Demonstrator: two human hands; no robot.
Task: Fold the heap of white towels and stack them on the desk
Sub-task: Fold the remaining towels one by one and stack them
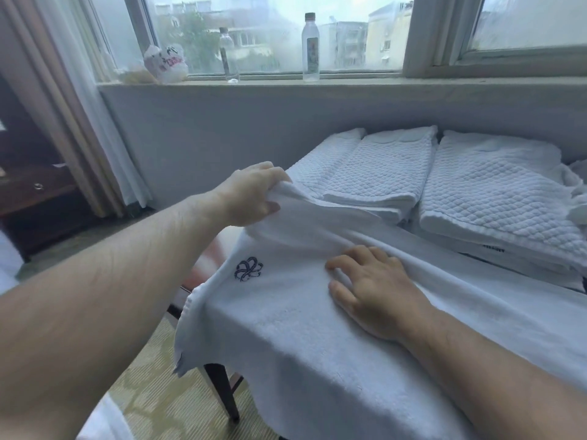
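A large white towel (pixel 286 328) with a dark embroidered flower logo (pixel 248 269) lies spread over the desk, and its left edge hangs off the side. My left hand (pixel 251 195) grips the towel's far left corner and lifts it slightly. On the middle of the towel lies my right hand (pixel 371 290), palm down, fingers lightly bent against the cloth. Behind it, folded quilted white towels sit in stacks (pixel 381 173) along the back of the desk, with another stack (pixel 495 192) to the right.
A dark desk leg (pixel 222 392) shows below the hanging towel, over patterned carpet. On the windowsill stand two clear bottles (pixel 310 49) and a white plastic bag (pixel 166 63). Curtains and a dark wooden cabinet (pixel 35 192) are at the left.
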